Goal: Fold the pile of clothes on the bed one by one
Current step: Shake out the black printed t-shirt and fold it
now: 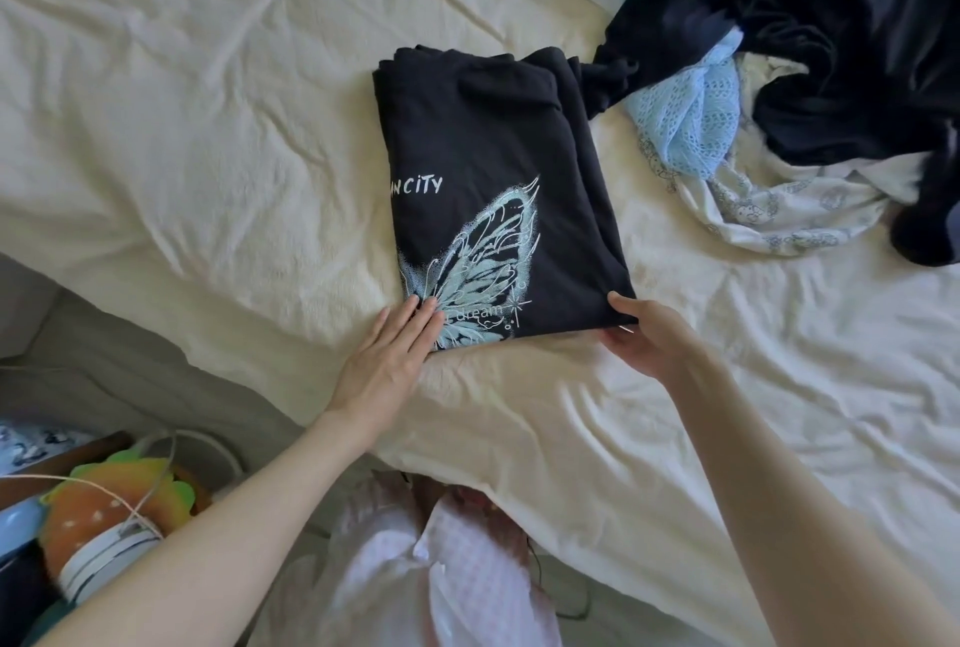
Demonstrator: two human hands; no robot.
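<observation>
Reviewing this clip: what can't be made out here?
Head view only:
- Black shirt: the print's first letters, hidden by the fold.
- Right hand: fingers tucked under the shirt's corner.
- Unfolded pile: cut off by the right edge; item count unclear.
- Left hand covers part of the butterfly.

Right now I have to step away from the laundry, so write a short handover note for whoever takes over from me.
Left hand: flat, fingers straight, pressing the near left corner of the black butterfly T-shirt.
Right hand: pinching the shirt's near right corner.
Done: the shirt lies folded into a narrow rectangle on the cream bedsheet.
Left: possibly one more fold, then the unfolded pile at upper right: dark garment, light blue knit, white printed cloth.
</observation>
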